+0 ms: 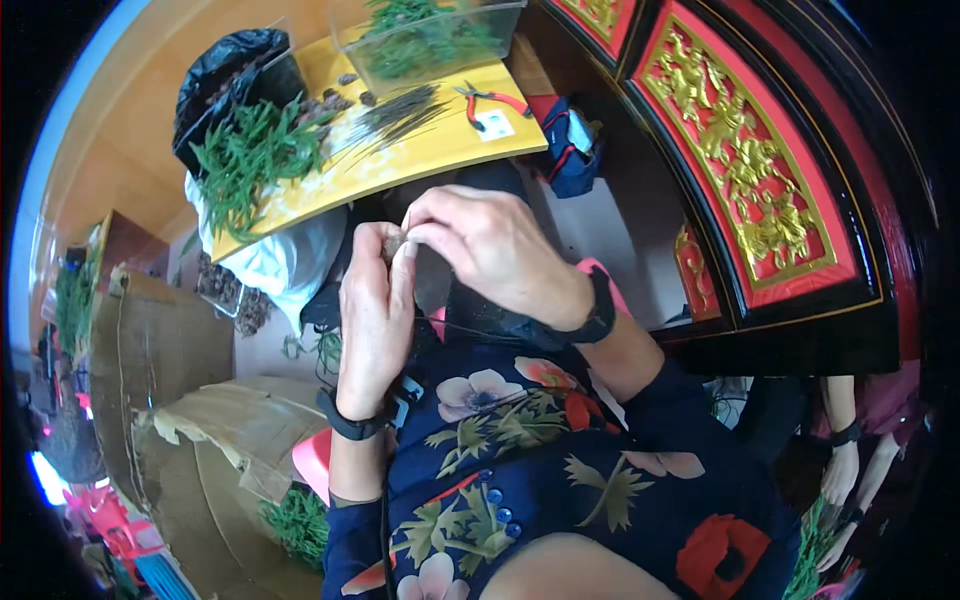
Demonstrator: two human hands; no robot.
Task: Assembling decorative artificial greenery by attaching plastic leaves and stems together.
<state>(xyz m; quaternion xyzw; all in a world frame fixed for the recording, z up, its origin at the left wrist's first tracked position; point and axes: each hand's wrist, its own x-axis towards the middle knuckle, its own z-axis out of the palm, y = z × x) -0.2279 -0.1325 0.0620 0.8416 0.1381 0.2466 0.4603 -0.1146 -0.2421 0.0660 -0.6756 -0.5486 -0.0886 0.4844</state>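
My left hand point(375, 300) is closed, thumb and fingers pinching a small brown thing point(394, 244) that looks like a little pine cone; most of it is hidden. My right hand point(490, 245) meets it from the right, thumb and forefinger pressed together at its top. Both hands are above my lap, just off the near edge of a yellow table point(440, 150). On that table lie a bundle of thin dark wires point(395, 115), red-handled pliers point(490, 100), and several brown cones point(335, 100).
Green artificial sprigs point(250, 160) pile up at the table's left beside a black plastic bag point(215, 90). A clear bin point(440, 70) of greenery stands at the back. An open cardboard box point(200, 440) is at lower left. Another person's hands point(840, 470) show at right, near a carved panel point(735, 150).
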